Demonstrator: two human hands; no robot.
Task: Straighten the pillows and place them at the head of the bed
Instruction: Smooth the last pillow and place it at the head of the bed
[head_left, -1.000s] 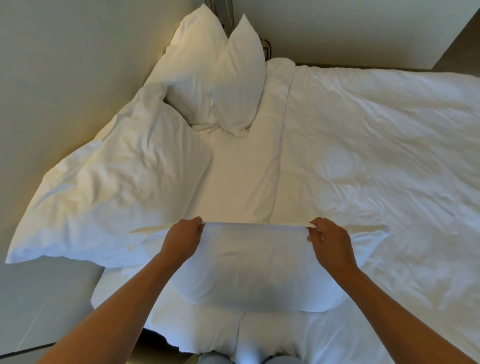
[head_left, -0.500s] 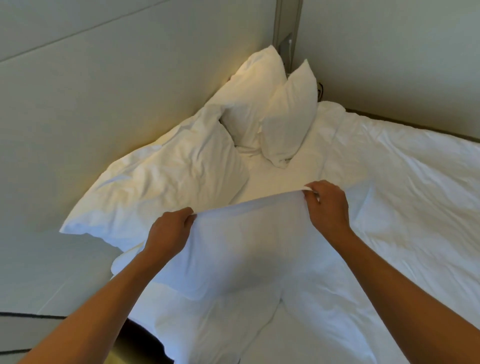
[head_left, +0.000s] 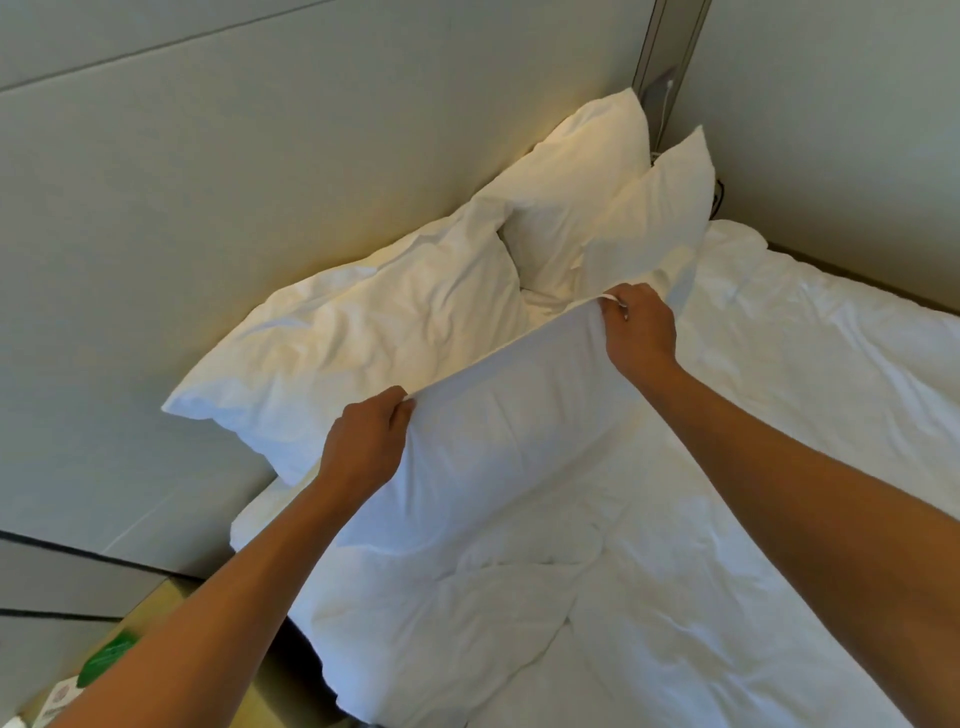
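I hold a white pillow (head_left: 498, 447) up by its top edge, slanted over the bed (head_left: 805, 415). My left hand (head_left: 363, 447) grips the lower left part of that edge, and my right hand (head_left: 641, 325) pinches the higher right part. Behind it a large crumpled pillow (head_left: 363, 338) leans on the padded headboard (head_left: 260, 182). Two more pillows stand in the far corner, a bigger one (head_left: 576, 182) and a smaller one (head_left: 660, 218) partly hidden by the held pillow's corner.
A rumpled white duvet (head_left: 675, 597) covers the bed. A wooden bedside table (head_left: 156, 623) at the lower left carries a green packet (head_left: 109, 657) and a small printed card. A wall with a metal strip (head_left: 670, 52) closes the far corner.
Both hands have carried the pillow up and leftward toward the headboard, with its right end raised. The view has turned left, so the headboard and bedside table show more.
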